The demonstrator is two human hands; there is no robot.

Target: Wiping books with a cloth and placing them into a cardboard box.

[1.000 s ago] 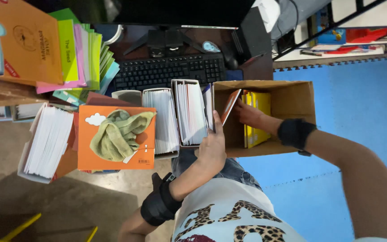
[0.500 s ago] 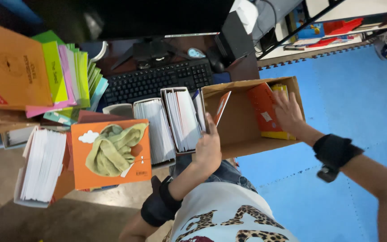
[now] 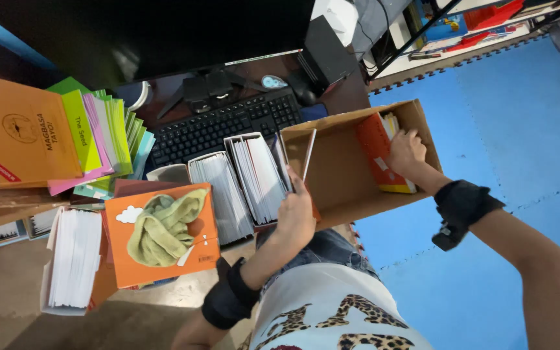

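The right hand reaches deep into the open cardboard box, its fingers pressed against the orange booklets standing at the far end, touching rather than clearly gripping them. The left hand pinches a thin booklet upright at the box's near wall. The box looks to overhang the bench edge; a hard push could tip it, and the loosely leaning booklets may flop flat or slide off
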